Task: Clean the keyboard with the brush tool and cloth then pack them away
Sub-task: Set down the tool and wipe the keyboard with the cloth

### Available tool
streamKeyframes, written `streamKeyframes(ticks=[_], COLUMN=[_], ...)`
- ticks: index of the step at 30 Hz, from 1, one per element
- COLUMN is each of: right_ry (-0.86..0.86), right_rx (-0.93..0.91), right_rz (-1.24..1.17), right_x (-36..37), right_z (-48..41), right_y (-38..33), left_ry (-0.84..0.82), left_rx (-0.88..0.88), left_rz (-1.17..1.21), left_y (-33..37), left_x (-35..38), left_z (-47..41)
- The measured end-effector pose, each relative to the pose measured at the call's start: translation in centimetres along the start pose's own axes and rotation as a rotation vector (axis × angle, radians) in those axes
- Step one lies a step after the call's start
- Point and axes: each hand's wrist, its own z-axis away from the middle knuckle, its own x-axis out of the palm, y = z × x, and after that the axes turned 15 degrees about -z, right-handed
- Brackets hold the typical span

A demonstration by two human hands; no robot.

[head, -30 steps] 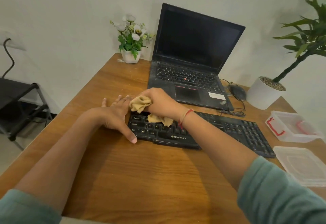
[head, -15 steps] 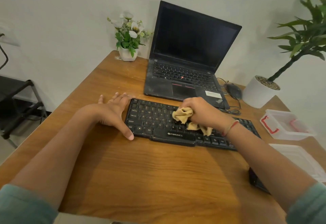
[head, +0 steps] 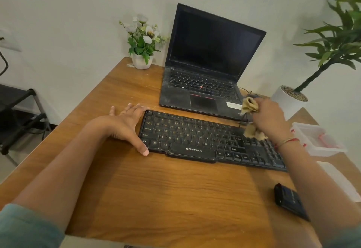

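A black Zebronics keyboard [head: 195, 140] lies across the wooden desk [head: 156, 199]. My left hand [head: 127, 126] rests flat against the keyboard's left end, fingers spread, thumb along its front corner. My right hand [head: 269, 120] grips a crumpled tan cloth [head: 250, 105] over the keyboard's right part; a fold of the cloth touches the keys there. A small black case-like object [head: 289, 200] lies on the desk near my right forearm, partly hidden by it. I cannot make out a brush.
An open black laptop [head: 207, 67] stands behind the keyboard. A white flower pot [head: 141, 62] sits at the back left, a potted plant [head: 289, 99] at the back right. A clear plastic box [head: 316, 140] and its lid [head: 340, 181] lie at the right edge.
My right hand has swept the cloth from the keyboard's left end across to its right end. The left hand has stayed in place. The view has shifted slightly.
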Motion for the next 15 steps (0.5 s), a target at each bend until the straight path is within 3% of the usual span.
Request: streamKeyframes(ticks=[2,10,15], right_ry=[0.064,-0.198,-0.431], right_rx=[-0.018,-0.307,-0.518], right_rz=[-0.072,-0.235,-0.207], right_x=[2.0,11.3,11.2], right_z=[1.3,9.1,10.4], right_y=[-2.3,-14.4,-14.8], left_ry=[-0.002,-0.003,-0.017], left_rx=[0.002,-0.029,-0.042], left_rz=[-0.008,-0.03,-0.029], left_y=[0.1,0.4,0.8], left_x=[0.0,0.0,-0.1], left_z=[0.0,0.1,0.0])
